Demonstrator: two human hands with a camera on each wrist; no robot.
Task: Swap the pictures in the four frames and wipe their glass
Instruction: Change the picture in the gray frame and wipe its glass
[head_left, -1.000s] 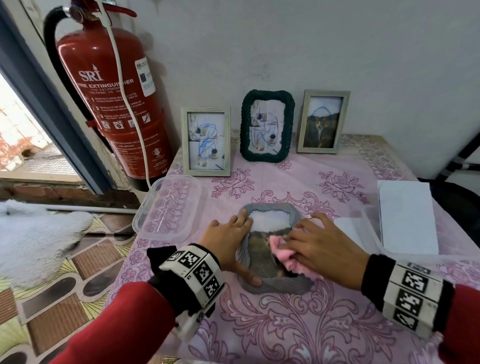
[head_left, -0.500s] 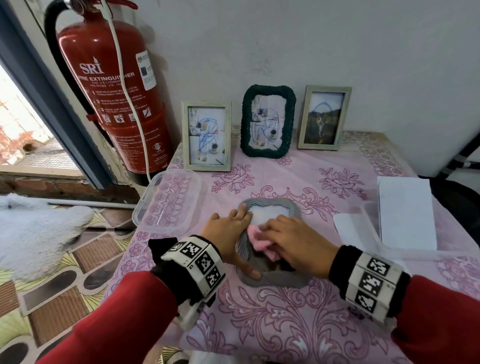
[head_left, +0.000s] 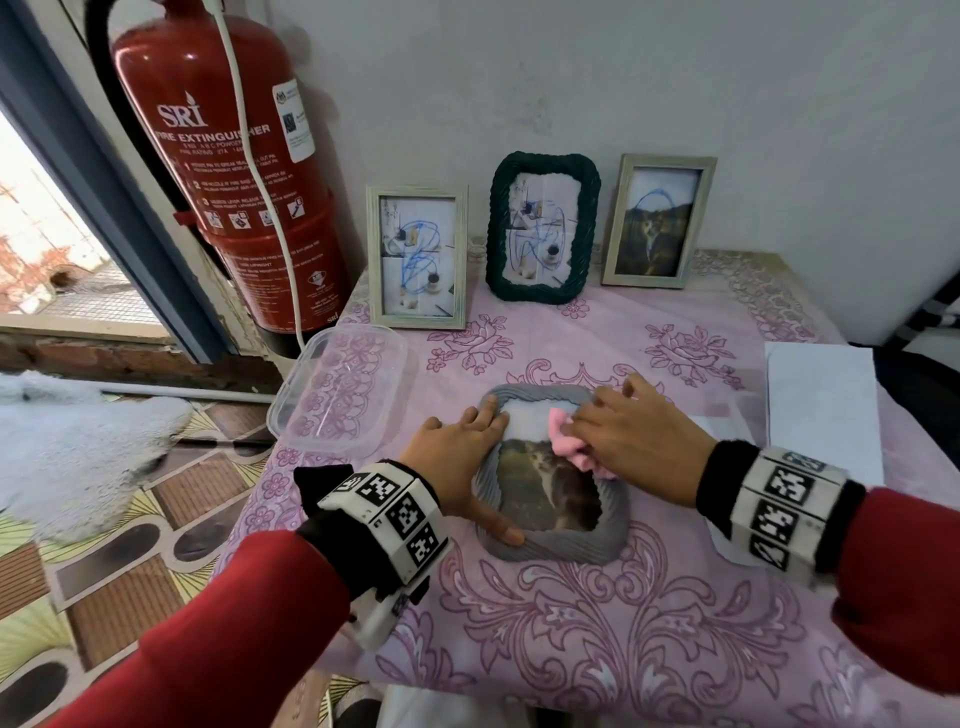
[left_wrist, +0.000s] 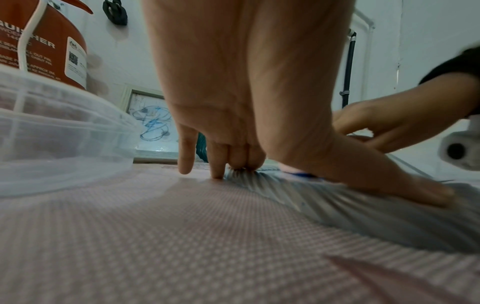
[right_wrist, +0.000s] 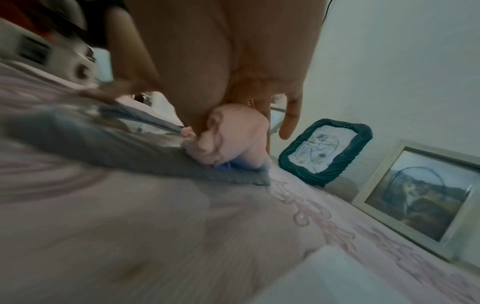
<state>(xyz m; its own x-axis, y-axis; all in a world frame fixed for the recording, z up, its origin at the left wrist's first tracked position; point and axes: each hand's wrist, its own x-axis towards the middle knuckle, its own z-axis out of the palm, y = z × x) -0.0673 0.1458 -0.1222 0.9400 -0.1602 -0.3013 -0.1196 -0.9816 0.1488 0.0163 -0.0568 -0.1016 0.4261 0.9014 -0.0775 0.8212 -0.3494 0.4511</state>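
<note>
A grey ribbed frame (head_left: 563, 548) with a cat picture lies flat on the pink tablecloth. My left hand (head_left: 460, 457) rests on its left edge with fingers straight and the thumb along the rim, seen close in the left wrist view (left_wrist: 259, 123). My right hand (head_left: 631, 439) presses a crumpled pink cloth (head_left: 569, 441) on the glass near the frame's upper right; the cloth (right_wrist: 228, 137) is bunched under the palm. Three frames lean on the wall: a pale one (head_left: 418, 257), a dark green woven one (head_left: 543, 226) and another pale one (head_left: 657, 221), each scribbled with blue ink.
A clear plastic container (head_left: 340, 389) sits at the table's left edge. White paper (head_left: 821, 410) and a clear sleeve lie on the right. A red fire extinguisher (head_left: 228, 156) stands by the wall at the left. The table's left edge drops to a tiled floor.
My right hand with the pink cloth slid left across the glass, then back to the right and up toward the frame's top. The left hand stayed on the frame's left edge.
</note>
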